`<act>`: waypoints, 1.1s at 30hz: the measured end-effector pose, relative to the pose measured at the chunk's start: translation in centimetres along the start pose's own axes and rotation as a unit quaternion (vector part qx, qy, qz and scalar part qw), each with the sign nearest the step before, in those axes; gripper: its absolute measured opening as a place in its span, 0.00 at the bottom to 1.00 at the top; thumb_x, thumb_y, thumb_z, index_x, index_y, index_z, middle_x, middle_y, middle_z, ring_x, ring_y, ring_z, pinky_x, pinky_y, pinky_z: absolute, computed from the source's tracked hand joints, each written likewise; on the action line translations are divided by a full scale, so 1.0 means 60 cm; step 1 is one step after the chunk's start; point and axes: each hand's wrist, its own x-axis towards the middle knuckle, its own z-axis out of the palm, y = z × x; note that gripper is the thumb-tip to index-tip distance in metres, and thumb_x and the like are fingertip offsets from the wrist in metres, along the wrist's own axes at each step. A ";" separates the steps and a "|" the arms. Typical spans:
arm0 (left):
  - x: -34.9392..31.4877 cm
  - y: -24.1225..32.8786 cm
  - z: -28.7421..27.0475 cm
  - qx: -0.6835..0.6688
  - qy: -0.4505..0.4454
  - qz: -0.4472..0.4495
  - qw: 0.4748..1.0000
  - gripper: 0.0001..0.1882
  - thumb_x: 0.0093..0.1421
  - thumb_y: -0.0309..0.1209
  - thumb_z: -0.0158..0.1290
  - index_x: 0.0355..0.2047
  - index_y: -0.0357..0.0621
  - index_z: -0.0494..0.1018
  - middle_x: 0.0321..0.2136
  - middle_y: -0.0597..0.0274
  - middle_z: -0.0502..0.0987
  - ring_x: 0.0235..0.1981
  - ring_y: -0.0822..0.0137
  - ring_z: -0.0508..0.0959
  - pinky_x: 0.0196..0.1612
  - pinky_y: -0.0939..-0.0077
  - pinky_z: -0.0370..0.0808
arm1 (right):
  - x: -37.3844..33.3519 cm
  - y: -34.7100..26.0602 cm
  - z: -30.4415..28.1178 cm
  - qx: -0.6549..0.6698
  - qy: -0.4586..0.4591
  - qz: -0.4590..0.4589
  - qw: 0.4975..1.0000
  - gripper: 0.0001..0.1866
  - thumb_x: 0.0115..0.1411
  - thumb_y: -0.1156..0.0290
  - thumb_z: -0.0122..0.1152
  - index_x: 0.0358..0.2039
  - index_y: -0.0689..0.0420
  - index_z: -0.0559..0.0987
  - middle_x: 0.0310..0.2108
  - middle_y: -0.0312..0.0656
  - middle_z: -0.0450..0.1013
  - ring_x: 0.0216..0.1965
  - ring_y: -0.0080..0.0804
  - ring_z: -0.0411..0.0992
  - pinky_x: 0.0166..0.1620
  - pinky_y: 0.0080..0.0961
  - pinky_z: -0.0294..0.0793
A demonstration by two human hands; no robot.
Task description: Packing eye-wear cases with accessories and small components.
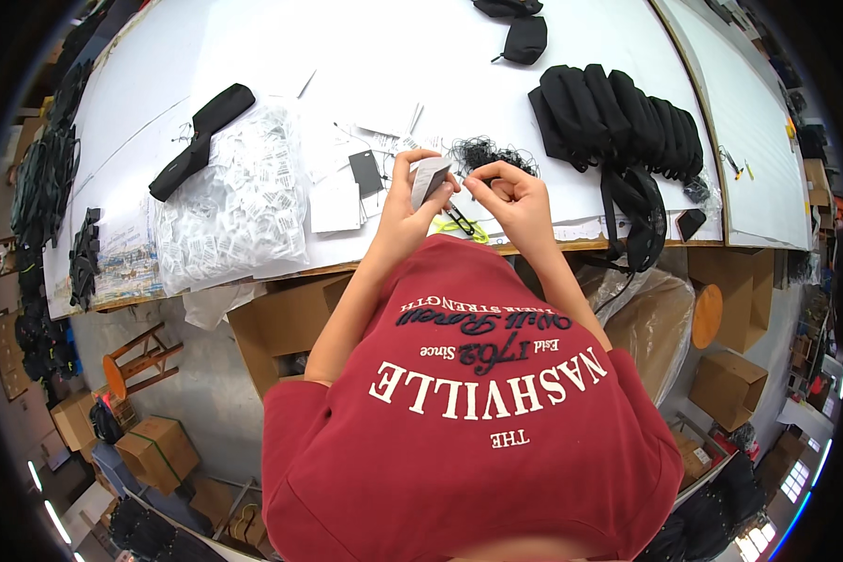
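Note:
Near the front edge of the table, my left hand (406, 208) is closed on a few small grey and white hang tags (430, 182). Close to its right, my right hand (518, 205) is pinched with fingertips together beside the tags; whatever it grips is too small to name. Between and below the hands lies a black, loop-shaped tool (459, 221) with a yellow-green part (479, 232). Just beyond the right hand sits a tangled heap of thin black strings (485, 155). Left of my left hand are a black tag (365, 173) and white cards (335, 203).
A clear bag of white printed labels (239, 201) stands on the left, with a black pouch (201, 140) on its edge. Rows of black pouches (618, 117) with hanging straps (635, 211) lie at right. Wooden stools (133, 365) and cardboard boxes (159, 451) are on the floor.

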 end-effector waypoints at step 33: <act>-0.044 -0.015 0.087 0.113 0.062 0.125 0.984 0.07 0.52 0.17 0.56 0.32 0.37 0.76 0.29 0.62 0.72 0.29 0.73 0.73 0.31 0.83 0.70 | -0.082 0.009 -0.041 -0.098 0.142 -0.145 0.974 0.05 0.53 0.73 0.64 0.30 0.58 0.78 0.09 0.31 0.51 0.13 0.15 0.47 0.17 0.19 0.46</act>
